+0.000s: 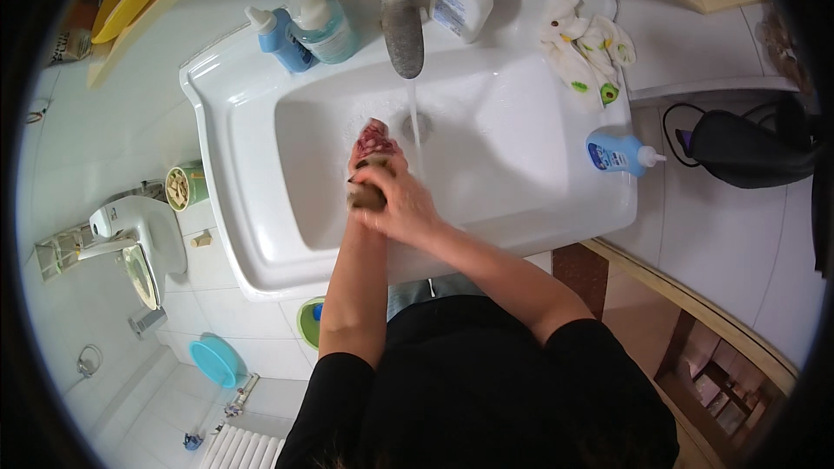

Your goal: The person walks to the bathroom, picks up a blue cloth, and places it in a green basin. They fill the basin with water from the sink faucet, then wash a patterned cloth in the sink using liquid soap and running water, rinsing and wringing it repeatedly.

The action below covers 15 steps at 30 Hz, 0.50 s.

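Observation:
Over the left part of the white washbasin (417, 228), both of my hands are close together. My left hand (356, 157), mostly covered, is around a wet red-and-white patterned item (374, 138), perhaps cloth. Across it lies my right hand (405, 200), its fingers curled on a blurred olive-brown object (367, 196); whether the two are one piece I cannot tell. A stream of water (412, 111) falls from the grey faucet (402, 26) just right of my hands, near the drain (417, 127).
A blue bottle (285, 39) and a teal pump bottle (328, 29) stand on the back left rim. Behind the faucet's right side is a white pump bottle (461, 5). A patterned cloth (583, 45) and another blue bottle (614, 153) lie on the right rim.

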Tool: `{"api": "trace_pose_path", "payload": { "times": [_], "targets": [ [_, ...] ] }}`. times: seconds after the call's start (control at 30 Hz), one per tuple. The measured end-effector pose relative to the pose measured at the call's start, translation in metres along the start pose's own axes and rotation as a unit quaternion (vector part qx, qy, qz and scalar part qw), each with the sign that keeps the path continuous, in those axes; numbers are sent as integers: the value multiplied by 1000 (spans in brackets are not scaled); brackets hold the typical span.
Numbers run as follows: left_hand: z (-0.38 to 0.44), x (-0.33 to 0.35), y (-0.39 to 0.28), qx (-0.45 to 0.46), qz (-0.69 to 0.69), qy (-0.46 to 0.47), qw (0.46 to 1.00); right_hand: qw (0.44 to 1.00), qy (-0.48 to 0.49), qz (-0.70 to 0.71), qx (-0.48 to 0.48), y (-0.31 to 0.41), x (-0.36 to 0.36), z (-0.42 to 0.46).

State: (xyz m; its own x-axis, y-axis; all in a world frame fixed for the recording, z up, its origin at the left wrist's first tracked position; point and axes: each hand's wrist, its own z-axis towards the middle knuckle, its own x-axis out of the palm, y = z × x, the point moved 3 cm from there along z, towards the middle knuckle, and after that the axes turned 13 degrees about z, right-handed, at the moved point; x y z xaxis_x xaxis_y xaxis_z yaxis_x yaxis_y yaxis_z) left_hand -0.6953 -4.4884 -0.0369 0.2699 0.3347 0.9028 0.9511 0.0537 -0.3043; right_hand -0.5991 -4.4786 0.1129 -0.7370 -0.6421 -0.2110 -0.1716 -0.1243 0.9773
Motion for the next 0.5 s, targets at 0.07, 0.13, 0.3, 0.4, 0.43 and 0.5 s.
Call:
{"api": "trace_pose_path", "payload": {
  "times": [0.07, 0.13, 0.3, 0.4, 0.43, 0.5],
  "targets": [
    [10, 31, 12, 11, 102, -220, 970, 976, -21, -78, 202, -45, -13, 47],
    [6, 38, 8, -4, 127, -247, 961, 962, -18, -122, 244, -45, -16, 62],
    [-21, -21, -12, -12, 141, -74, 987, 991, 11, -102, -84, -19, 24, 4],
    [-19, 16, -16, -74, 327, -238, 912, 964, 18, -108, 244, -88, -38, 71],
    [-9, 42, -24, 17, 400, -285, 871, 959, 6, -164, 231, -108, -63, 76],
    [-12, 24, -48, 55, 439, -287, 850, 939, -32, -249, 236, -104, -103, 74]
  ]
}}
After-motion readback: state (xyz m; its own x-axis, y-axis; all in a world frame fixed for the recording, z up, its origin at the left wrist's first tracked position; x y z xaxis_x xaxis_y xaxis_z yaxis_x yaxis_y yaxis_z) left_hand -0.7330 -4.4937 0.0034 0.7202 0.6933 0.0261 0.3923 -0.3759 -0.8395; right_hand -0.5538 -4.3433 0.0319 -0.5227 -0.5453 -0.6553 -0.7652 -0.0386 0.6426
